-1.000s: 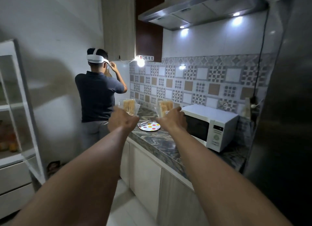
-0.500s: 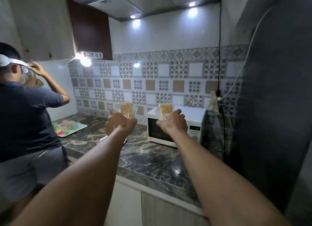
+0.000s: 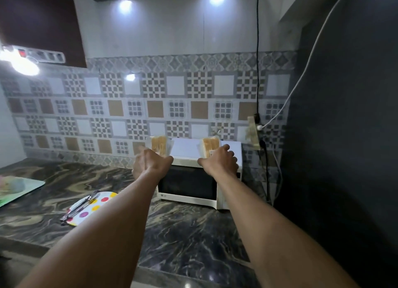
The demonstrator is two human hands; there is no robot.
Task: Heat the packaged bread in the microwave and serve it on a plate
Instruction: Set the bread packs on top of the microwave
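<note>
Both arms reach out in front of me over the dark marble counter (image 3: 189,240). My left hand (image 3: 150,165) grips one clear pack of sliced bread (image 3: 159,144), held upright. In my right hand (image 3: 219,162) I hold a second bread pack (image 3: 210,144), also upright. Both packs hang in front of the white microwave (image 3: 187,188), which stands against the tiled wall with its dark door closed. A white plate with coloured dots (image 3: 94,206) lies on the counter to the left, and cutlery (image 3: 79,206) rests across it.
A dark fridge side (image 3: 344,137) walls off the right. Cables and a wall socket (image 3: 258,126) hang beside the microwave. A pale green tray (image 3: 19,188) with soft coloured items sits at the far left of the counter.
The view has swung right and moved closer to the counter. The other person has left the frame. The microwave now sits straight ahead, and both hands still hold their bread packs.
</note>
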